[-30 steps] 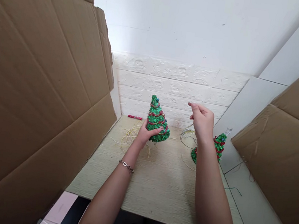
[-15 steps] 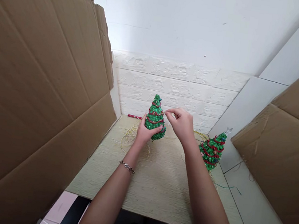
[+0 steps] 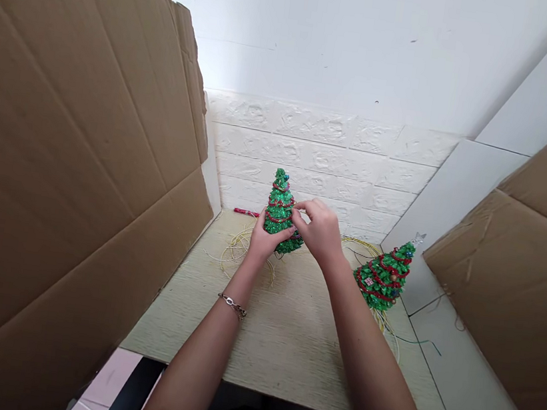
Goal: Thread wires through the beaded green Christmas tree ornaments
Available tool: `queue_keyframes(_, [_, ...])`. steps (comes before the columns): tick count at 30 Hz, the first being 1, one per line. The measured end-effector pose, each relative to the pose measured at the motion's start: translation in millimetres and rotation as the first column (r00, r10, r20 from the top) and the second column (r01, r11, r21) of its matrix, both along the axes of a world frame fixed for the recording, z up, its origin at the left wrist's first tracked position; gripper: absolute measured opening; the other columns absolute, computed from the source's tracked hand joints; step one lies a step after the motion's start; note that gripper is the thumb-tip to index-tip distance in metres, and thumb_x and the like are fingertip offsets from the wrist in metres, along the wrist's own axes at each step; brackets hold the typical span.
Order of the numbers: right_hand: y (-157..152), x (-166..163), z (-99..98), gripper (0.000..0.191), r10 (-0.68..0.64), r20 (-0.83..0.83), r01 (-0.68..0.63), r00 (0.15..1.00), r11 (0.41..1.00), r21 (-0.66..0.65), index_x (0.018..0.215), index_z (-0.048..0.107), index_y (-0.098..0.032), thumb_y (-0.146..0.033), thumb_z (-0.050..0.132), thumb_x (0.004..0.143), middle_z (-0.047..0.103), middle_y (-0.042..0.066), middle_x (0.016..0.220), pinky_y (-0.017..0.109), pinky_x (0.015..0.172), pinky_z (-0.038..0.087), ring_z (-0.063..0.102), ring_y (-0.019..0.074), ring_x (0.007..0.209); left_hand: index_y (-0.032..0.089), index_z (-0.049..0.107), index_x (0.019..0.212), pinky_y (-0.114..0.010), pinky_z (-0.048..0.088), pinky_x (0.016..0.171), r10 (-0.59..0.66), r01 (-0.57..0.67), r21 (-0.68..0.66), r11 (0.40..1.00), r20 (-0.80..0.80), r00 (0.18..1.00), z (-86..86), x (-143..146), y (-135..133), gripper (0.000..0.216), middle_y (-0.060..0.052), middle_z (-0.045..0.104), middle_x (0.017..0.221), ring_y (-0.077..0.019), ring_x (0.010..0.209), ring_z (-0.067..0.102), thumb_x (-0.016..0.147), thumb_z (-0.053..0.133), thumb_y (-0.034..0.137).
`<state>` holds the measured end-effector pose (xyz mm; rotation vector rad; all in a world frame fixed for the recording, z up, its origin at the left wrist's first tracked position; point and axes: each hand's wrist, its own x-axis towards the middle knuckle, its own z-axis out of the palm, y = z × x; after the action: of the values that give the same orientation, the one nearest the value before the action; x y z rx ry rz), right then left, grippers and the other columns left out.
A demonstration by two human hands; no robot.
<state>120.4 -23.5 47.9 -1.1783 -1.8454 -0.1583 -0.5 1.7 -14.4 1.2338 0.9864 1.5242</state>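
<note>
A small green Christmas tree with red garland and a few tiny ornaments is held above the tabletop, its tip leaning slightly left. My left hand wraps round its lower left side, thumb across the front. At the tree's right side, my right hand pinches with thumb and forefinger against the branches near the garland. Whatever lies between those fingertips is too small to make out. To the right stands a second decorated Christmas tree, tilted, with a clear star on top; neither hand touches it.
Loose pale wires lie on the wooden table behind my left hand, and yellow wire coils lie at the back right. A red packet rests by the wall. Cardboard panels flank the table on both sides.
My right hand has moved left, from just off the tree to against its right side. The held tree has shifted slightly left and leans more.
</note>
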Motion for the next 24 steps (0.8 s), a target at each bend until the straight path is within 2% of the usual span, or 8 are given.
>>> queue_keyframes(11, [0.3, -7.7, -7.4, 0.019, -0.090, 0.136, 0.088, 0.987, 0.996, 0.017, 0.084, 0.066, -0.019, -0.023, 0.048, 0.086, 0.065, 0.004, 0.084, 0.024, 0.061, 0.038, 0.059, 0.0149, 0.072, 0.018, 0.058, 0.111, -0.033, 0.047, 0.088, 0.052, -0.052, -0.003, 0.999, 0.035, 0.998, 3.4, 1.2, -2.0, 0.068, -0.006, 0.066, 0.103, -0.0222, 0.097, 0.062, 0.048, 0.081, 0.026])
queue_keyframes(18, [1.0, -7.9, -8.2, 0.019, -0.024, 0.101, 0.032, 0.995, 0.997, -0.072, 0.088, 0.066, -0.019, -0.024, 0.047, 0.087, 0.065, 0.004, 0.089, 0.024, 0.068, 0.041, 0.059, 0.0143, 0.077, 0.017, 0.056, 0.113, -0.033, 0.047, 0.086, 0.032, -0.031, -0.017, 0.999, 0.067, 0.997, 1.8, 0.3, -0.1, 0.070, -0.007, 0.066, 0.103, -0.0213, 0.093, 0.062, 0.049, 0.081, 0.029])
queue_keyframes(24, [1.4, -5.8, -7.4, 0.021, -0.020, 0.052, 0.027, 0.998, 0.990, -0.138, 0.093, 0.063, -0.021, -0.026, 0.042, 0.089, 0.067, 0.004, 0.099, 0.025, 0.075, 0.041, 0.060, 0.0163, 0.088, 0.017, 0.056, 0.112, -0.035, 0.047, 0.088, 0.046, -0.046, 0.004, 0.999, 0.050, 0.998, 0.3, 2.2, 1.3, 0.072, -0.008, 0.065, 0.106, -0.0235, 0.100, 0.061, 0.045, 0.083, 0.026])
